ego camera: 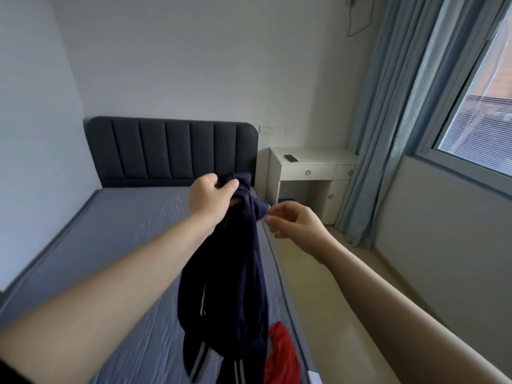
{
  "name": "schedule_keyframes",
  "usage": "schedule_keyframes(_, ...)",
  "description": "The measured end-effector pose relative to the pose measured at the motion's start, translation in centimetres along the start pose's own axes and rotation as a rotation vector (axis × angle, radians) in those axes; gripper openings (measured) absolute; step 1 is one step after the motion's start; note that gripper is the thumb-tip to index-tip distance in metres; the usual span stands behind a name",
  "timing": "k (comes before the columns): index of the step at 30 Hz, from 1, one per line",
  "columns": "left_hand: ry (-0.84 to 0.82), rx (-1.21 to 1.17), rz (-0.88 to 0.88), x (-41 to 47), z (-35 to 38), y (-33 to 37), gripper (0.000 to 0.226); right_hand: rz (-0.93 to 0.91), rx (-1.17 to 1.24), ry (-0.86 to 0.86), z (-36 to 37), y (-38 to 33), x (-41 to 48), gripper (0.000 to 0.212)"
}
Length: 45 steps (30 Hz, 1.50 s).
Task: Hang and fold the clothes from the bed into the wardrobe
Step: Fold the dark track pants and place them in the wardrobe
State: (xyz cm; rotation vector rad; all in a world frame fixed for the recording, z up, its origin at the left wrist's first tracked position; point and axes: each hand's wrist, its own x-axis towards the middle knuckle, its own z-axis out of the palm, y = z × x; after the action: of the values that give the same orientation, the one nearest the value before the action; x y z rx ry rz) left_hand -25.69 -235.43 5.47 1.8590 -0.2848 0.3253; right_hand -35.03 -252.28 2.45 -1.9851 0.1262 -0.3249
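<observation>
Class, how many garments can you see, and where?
2. A navy garment hangs from the left hand over the bed; a red garment lies near the bed's right edge. More may be out of view.

A white table (318, 155) with drawers stands in the corner, a dark phone (291, 158) lying flat on its top. Pale blue curtains (382, 120) hang beside the window (476, 120), down to the beige floor (310, 295).
</observation>
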Motion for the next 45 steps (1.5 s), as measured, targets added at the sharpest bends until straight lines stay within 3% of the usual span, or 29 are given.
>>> schedule_keyframes(2, 0.011, -0.012, 0.015, 0.1, -0.2, 0.1, 0.044, 0.040, -0.105, -0.099, 0.5, 0.6, -0.5, 0.015)
schedule_keyframes(4, 0.001, -0.101, 0.010, 0.0, -0.3, 0.5, 0.043, 0.097, -0.197, -0.197, 1.0, 1.1, -0.8, 0.031)
schedule_keyframes(7, 0.018, -0.171, 0.042, 0.1, -0.4, 1.2, 0.044, 0.107, -0.324, -0.192, 1.7, 1.6, -0.7, 0.048)
schedule_keyframes(10, 0.035, -0.213, 0.080, 0.2, -0.9, 1.9, 0.043, 0.029, -0.446, -0.107, 2.2, 2.1, -0.4, 0.028)
schedule_keyframes(13, 0.040, -0.245, 0.060, 1.3, -2.0, 1.9, 0.036, 0.031, -0.305, -0.016, 1.7, 1.9, 0.1, 0.024)
schedule_keyframes(16, -0.116, -0.370, 0.009, 1.9, -3.2, 1.0, 0.020, 0.053, -0.173, 0.015, 1.1, 0.8, 0.9, 0.024)
schedule_keyframes(19, -0.272, -0.198, 0.060, 1.2, -4.2, -1.0, 0.035, 0.088, -0.026, 0.081, 1.1, -0.8, 2.3, 0.023)
schedule_keyframes(21, -0.323, -0.040, 0.128, 0.2, -4.7, -2.2, 0.028, 0.129, 0.006, 0.107, 1.4, -1.7, 3.4, 0.025)
schedule_keyframes(24, -0.408, -0.038, 0.148, -1.7, -4.8, -3.2, 0.019, 0.214, 0.015, 0.065, 1.7, -1.8, 4.2, 0.025)
schedule_keyframes(29, -0.620, -0.010, 0.195, -5.0, -5.8, -4.3, 0.047, 0.325, 0.103, 0.178, 1.0, -1.7, 4.8, 0.033)
schedule_keyframes(32, -0.719, 0.188, 0.265, -6.5, -5.8, -5.1, 0.081, 0.406, 0.128, 0.176, 0.9, -2.2, 5.1, 0.033)
schedule_keyframes(34, -0.722, 0.359, 0.430, -7.0, -5.3, -5.4, 0.096, 0.440, 0.162, 0.199, 0.7, -2.6, 5.1, 0.030)
schedule_keyframes(38, -0.646, 0.481, 0.655, -6.9, -4.2, -5.8, 0.102, 0.404, 0.250, 0.216, 0.4, -3.0, 5.4, 0.029)
schedule_keyframes(41, -0.556, 0.466, 0.745, -6.5, -3.7, -5.1, 0.082, 0.399, 0.297, 0.204, -0.2, -3.5, 5.5, 0.023)
schedule_keyframes(45, -0.468, 0.281, 0.787, -5.9, -3.6, -3.5, 0.027, 0.369, 0.338, 0.211, -1.1, -2.9, 5.5, 0.023)
